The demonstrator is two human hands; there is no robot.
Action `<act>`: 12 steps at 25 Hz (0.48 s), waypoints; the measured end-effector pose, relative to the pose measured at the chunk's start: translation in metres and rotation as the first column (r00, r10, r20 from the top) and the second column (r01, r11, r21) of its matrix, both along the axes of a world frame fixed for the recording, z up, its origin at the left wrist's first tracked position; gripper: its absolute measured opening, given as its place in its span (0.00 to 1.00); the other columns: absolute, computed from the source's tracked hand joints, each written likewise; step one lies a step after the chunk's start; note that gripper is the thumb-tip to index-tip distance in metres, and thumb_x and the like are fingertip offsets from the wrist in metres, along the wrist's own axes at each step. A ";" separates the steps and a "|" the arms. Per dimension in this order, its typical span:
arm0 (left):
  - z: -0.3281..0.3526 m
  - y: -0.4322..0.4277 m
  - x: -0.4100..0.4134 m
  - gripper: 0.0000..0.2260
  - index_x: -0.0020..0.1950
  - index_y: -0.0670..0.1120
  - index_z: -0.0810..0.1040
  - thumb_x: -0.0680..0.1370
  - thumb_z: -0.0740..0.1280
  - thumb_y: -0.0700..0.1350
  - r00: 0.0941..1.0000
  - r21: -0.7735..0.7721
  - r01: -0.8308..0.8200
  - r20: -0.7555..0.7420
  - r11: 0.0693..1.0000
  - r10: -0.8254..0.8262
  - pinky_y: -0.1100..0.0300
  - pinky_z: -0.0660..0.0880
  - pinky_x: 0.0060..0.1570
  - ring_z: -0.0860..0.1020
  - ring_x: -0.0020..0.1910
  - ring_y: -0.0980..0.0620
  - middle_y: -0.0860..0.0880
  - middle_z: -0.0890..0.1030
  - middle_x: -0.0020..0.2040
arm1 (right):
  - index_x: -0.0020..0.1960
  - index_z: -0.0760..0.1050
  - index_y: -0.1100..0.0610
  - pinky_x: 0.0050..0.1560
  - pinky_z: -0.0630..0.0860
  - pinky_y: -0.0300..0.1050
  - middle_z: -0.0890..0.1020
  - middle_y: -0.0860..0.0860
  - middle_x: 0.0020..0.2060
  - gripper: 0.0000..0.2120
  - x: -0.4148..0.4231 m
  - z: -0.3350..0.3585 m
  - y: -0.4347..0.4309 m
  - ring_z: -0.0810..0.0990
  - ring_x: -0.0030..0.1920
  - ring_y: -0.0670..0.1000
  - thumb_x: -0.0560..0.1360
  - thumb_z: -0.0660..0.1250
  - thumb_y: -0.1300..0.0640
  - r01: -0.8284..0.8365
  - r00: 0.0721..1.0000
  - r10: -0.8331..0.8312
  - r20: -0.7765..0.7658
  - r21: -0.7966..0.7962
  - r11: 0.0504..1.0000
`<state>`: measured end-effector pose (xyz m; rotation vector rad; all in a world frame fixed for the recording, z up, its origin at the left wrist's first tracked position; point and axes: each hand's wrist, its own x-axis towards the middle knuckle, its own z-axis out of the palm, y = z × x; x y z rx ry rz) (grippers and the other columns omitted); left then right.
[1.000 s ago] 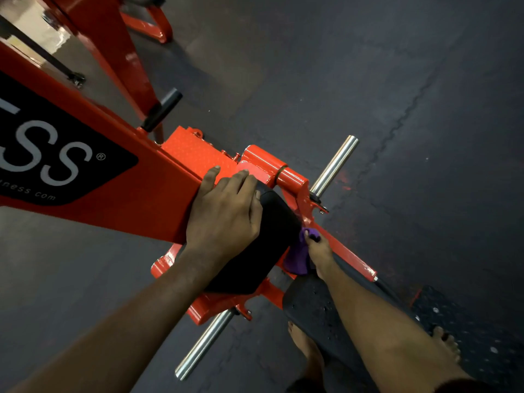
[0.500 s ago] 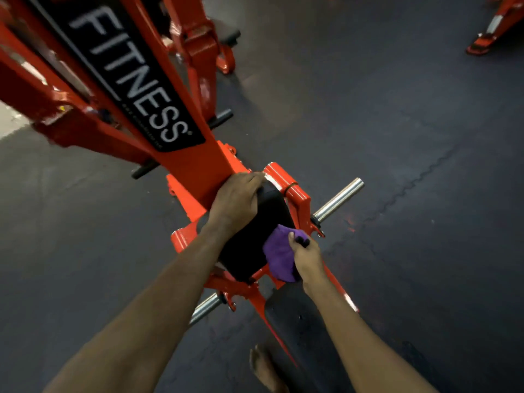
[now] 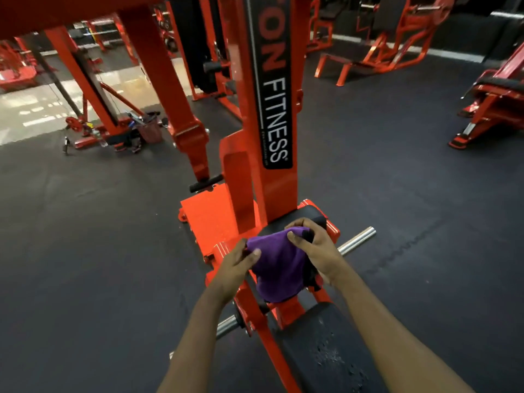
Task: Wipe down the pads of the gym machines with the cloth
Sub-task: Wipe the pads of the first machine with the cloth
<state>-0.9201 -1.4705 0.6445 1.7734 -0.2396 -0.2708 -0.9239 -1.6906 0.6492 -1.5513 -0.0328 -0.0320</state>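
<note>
Holds the purple cloth stretched between both hands over the small black pad at the foot of the orange upright: pinches its left edge with the left hand, thumb on top, and grips its far right corner with the right hand, fingers curled over the fabric. Leaves it draped across most of the pad's near half, with a loose fold hanging off the near edge towards the long black pad below. Looks like mid-wipe on this small pad, so best to keep the fabric taut and flat rather than bunched, press down through the palms and draw it from the far edge by the upright back to the near edge in overlapping passes. Wrap the cloth round the rounded left and right edges too, likely spots for sweat. Mind the orange brackets and the chrome peg just beside the pad's right edge, to avoid snagging fabric or knuckles. Turn to a fresh face of the cloth before moving to the long pad, seemingly speckled with droplets near its middle.
</note>
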 end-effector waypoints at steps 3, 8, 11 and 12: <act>0.000 0.017 -0.004 0.07 0.44 0.49 0.70 0.78 0.65 0.49 0.994 0.134 -0.026 0.107 0.991 0.012 0.64 0.67 0.37 0.68 0.34 0.64 0.62 0.75 0.35 | 0.49 0.79 0.56 0.52 0.77 0.37 0.84 0.48 0.44 0.03 0.011 -0.016 0.024 0.81 0.46 0.43 0.77 0.73 0.61 0.121 0.993 -0.122 0.010 -0.213 0.970; -0.005 0.048 -0.004 0.10 0.43 0.48 0.67 0.81 0.67 0.43 0.916 0.208 -0.379 0.225 0.902 0.333 0.52 0.66 0.36 0.74 0.33 0.50 0.51 0.76 0.34 | 0.43 0.78 0.50 0.50 0.76 0.41 0.83 0.46 0.39 0.10 0.024 -0.038 0.021 0.81 0.42 0.45 0.76 0.72 0.64 0.544 0.837 -0.545 0.055 -0.199 0.815; -0.007 0.037 0.005 0.09 0.47 0.46 0.68 0.80 0.69 0.39 0.863 0.181 -0.448 0.344 0.875 0.370 0.62 0.66 0.38 0.75 0.38 0.54 0.51 0.79 0.40 | 0.48 0.77 0.48 0.62 0.77 0.52 0.83 0.49 0.48 0.09 0.035 -0.047 -0.006 0.82 0.54 0.52 0.75 0.72 0.61 0.608 0.780 -0.622 0.068 -0.320 0.727; -0.008 0.024 0.010 0.09 0.48 0.46 0.69 0.79 0.69 0.39 0.863 0.148 -0.434 0.350 0.888 0.363 0.68 0.66 0.38 0.75 0.40 0.57 0.52 0.79 0.42 | 0.54 0.78 0.49 0.66 0.74 0.54 0.81 0.51 0.56 0.09 0.040 -0.048 -0.014 0.79 0.61 0.54 0.76 0.72 0.59 0.563 0.801 -0.597 0.047 -0.399 0.724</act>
